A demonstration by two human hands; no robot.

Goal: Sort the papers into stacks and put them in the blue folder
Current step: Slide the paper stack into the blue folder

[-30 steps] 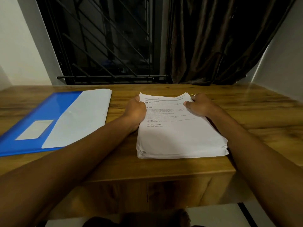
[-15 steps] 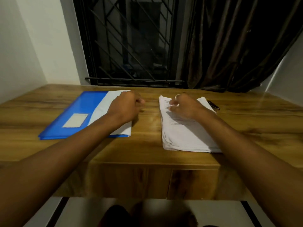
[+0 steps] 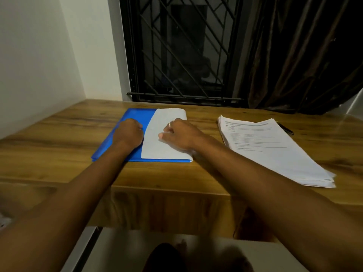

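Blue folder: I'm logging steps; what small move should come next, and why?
Probably open the blue folder: left hand and right hand both rest on it, it looks closed, and the paper stack lies apart to its right.

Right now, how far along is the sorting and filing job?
Done: nothing visible; the papers lie in one stack on the desk, right of the blue folder and apart from it. In hand: the left hand rests on the folder's blue cover, the right hand on its white flap, fingers curled; any grip is unclear. Left: sorting into stacks and filling the folder.
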